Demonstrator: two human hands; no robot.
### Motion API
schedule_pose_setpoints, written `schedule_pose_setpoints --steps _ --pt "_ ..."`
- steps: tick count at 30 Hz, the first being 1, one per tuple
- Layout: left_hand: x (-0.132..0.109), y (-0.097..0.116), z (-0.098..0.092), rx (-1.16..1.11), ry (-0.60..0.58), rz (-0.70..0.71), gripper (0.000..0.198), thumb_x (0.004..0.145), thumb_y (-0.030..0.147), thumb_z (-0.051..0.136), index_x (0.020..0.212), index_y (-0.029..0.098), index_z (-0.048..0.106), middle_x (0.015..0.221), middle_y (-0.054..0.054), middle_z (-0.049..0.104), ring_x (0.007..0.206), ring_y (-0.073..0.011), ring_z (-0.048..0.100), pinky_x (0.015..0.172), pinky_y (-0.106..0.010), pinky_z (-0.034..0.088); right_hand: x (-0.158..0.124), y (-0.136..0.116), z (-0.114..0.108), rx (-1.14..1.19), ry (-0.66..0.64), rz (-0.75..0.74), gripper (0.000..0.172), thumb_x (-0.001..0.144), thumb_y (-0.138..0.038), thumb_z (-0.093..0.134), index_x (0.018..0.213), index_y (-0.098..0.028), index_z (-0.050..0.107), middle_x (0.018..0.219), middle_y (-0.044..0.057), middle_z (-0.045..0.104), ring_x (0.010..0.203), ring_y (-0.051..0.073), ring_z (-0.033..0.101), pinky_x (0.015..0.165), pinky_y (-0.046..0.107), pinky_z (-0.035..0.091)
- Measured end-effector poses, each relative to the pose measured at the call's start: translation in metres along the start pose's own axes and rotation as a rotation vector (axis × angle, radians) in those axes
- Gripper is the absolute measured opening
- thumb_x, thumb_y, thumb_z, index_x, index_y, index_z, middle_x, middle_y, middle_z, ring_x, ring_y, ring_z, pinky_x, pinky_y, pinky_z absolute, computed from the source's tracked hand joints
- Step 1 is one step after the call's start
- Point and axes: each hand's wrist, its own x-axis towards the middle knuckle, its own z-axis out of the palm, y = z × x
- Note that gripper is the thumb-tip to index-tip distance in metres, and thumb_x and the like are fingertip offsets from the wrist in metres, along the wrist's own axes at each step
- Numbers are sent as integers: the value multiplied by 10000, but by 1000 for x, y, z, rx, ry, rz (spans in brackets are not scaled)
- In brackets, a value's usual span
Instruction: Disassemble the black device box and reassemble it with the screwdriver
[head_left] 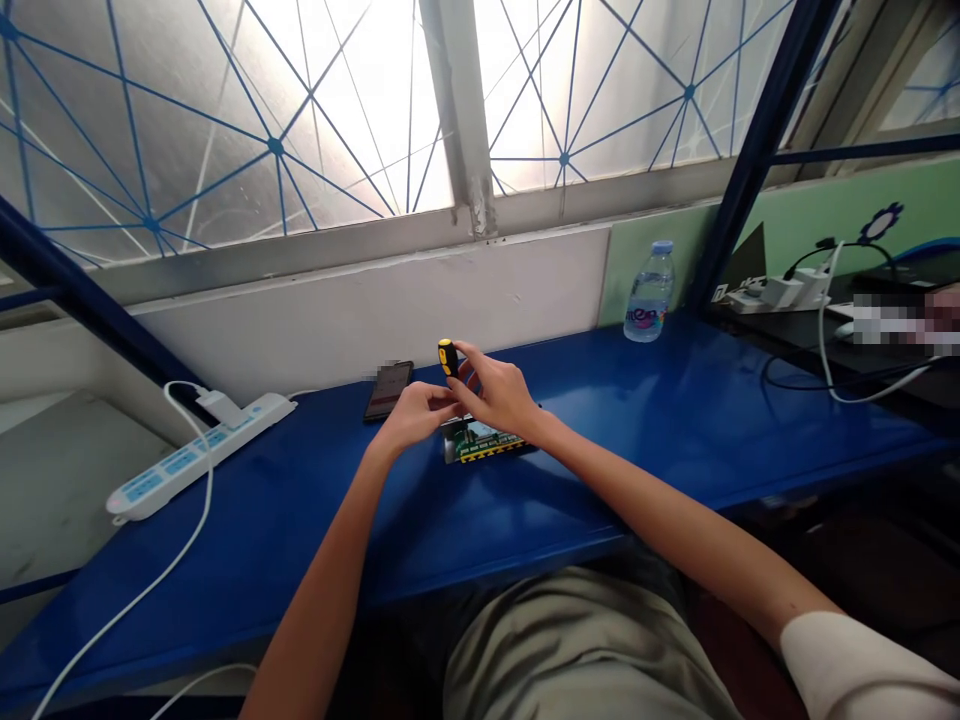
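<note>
My right hand (491, 390) is closed on a screwdriver (448, 358) with a yellow and black handle, held nearly upright. Below it lies a green circuit board (480, 440) with yellow and black striping along its near edge. My left hand (414, 414) reaches in from the left with thumb and fingers pinched together near the screwdriver's shaft, at the board's far left corner. What those left fingers hold, if anything, is too small to make out. The screwdriver's tip is hidden by my fingers.
A dark phone (390, 390) lies behind my left hand. On the left, a white power strip (202, 455) trails a white cable over the blue desk (300, 540). A water bottle (649, 295) stands near the wall. Chargers (784, 290) and cables occupy the right, where part of another person's hand appears.
</note>
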Motion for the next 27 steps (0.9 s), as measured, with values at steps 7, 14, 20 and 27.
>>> schedule_pose_setpoints --steps 7,14,20,27 --pt "3 -8 -1 33 13 25 297 744 414 723 778 127 792 807 -74 770 795 -259 702 722 -299 545 1 0 0 -2 -12 -6 488 925 -306 514 1392 -207 413 980 26 746 754 179 694 690 273 457" --pt "2 -5 0 14 6 10 298 728 419 722 770 133 793 764 -64 762 762 -252 695 688 -290 532 2 0 -1 -26 -16 -13 503 935 -311 522 1408 -192 398 976 15 738 762 168 698 701 274 465" --pt "3 -4 0 51 26 45 324 720 440 731 792 133 803 781 -66 768 743 -246 691 667 -269 508 3 0 -1 -21 -7 -30 488 943 -331 501 1401 -206 387 985 20 740 732 159 697 651 266 459" --pt "3 -3 0 4 26 44 309 701 431 739 776 138 804 743 -56 762 704 -241 685 663 -281 516 3 1 1 -14 -7 -51 486 944 -331 508 1398 -213 382 974 8 735 725 155 695 636 258 446"
